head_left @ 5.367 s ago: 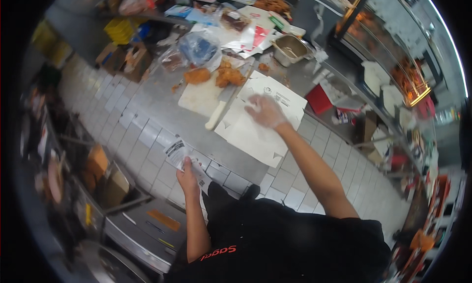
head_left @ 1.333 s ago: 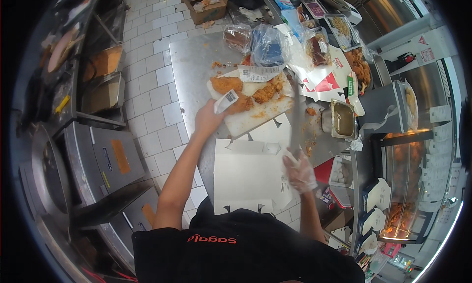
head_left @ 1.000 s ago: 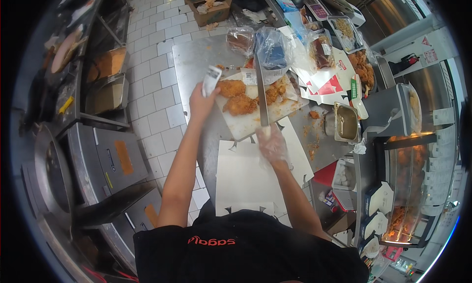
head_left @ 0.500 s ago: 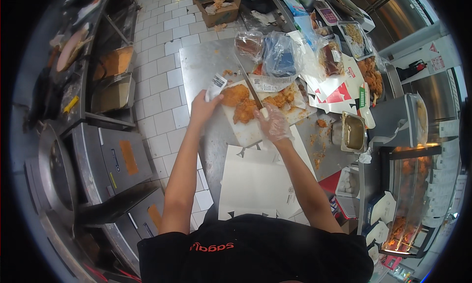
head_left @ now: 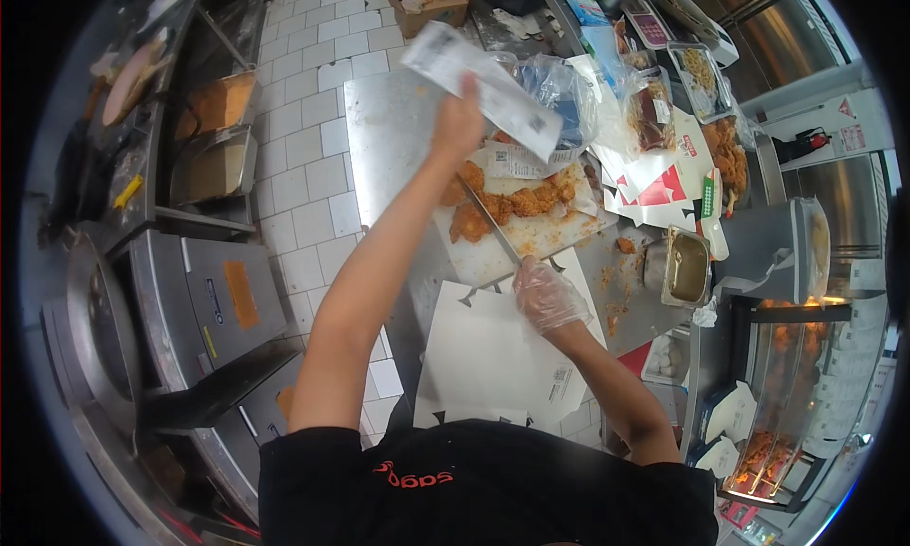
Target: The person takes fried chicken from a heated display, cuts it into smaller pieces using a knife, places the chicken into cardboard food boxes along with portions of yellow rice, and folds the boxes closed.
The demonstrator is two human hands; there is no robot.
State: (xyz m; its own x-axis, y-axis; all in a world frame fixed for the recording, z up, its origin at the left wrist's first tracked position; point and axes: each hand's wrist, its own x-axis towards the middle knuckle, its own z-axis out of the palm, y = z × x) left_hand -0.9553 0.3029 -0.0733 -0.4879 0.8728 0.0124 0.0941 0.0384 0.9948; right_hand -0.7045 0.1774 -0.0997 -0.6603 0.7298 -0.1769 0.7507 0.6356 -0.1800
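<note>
My bare left hand (head_left: 459,127) pinches a long white paper slip (head_left: 488,86), raised over the far part of the steel table. In my right hand (head_left: 552,298), which wears a clear plastic glove, is a knife (head_left: 497,229); its blade slants far-left across the white cutting board (head_left: 474,259). Pieces of golden fried chicken (head_left: 545,198) lie on the board on both sides of the blade. My left wrist partly covers the chicken at the left. A second printed slip (head_left: 523,161) rests behind the board.
Nearest me lies an unfolded white cardboard box (head_left: 488,356). A metal container (head_left: 686,266) stands right of the board, with crumbs around it. Plastic bags (head_left: 559,96) and red-and-white packaging (head_left: 664,181) crowd the far side. Fryers (head_left: 232,304) line the left, beyond the tiled floor.
My left hand has moved away from me and right, lifting the slip from beside the chicken. My right hand has drawn the knife nearer to me and slightly right.
</note>
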